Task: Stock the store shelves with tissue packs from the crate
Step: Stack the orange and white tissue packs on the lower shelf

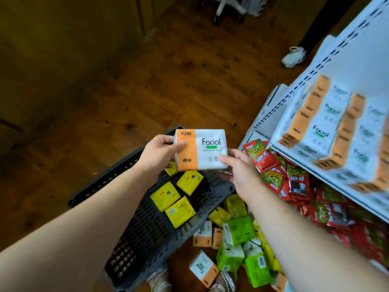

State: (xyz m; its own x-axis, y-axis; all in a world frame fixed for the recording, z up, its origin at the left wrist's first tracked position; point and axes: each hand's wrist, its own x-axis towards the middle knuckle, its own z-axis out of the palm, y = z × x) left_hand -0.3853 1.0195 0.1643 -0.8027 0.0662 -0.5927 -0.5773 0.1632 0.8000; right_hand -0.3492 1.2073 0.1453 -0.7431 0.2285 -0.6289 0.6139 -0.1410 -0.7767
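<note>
Your left hand [160, 153] and right hand [237, 167] both grip orange-white Facial tissue pack [207, 148] above black crate [147, 232]. Likely mid-transfer; next, carry it right of crate onto white shelf [355, 66].

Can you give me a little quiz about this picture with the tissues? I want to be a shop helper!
1. True or false: the left hand and the right hand both hold the orange-and-white tissue pack.
2. What colour are the small packs lying in the black crate? A green, B yellow, C red.
3. Fill in: the big word printed on the held pack is ____.
Key: 1 true; 2 B; 3 Facial.
</note>
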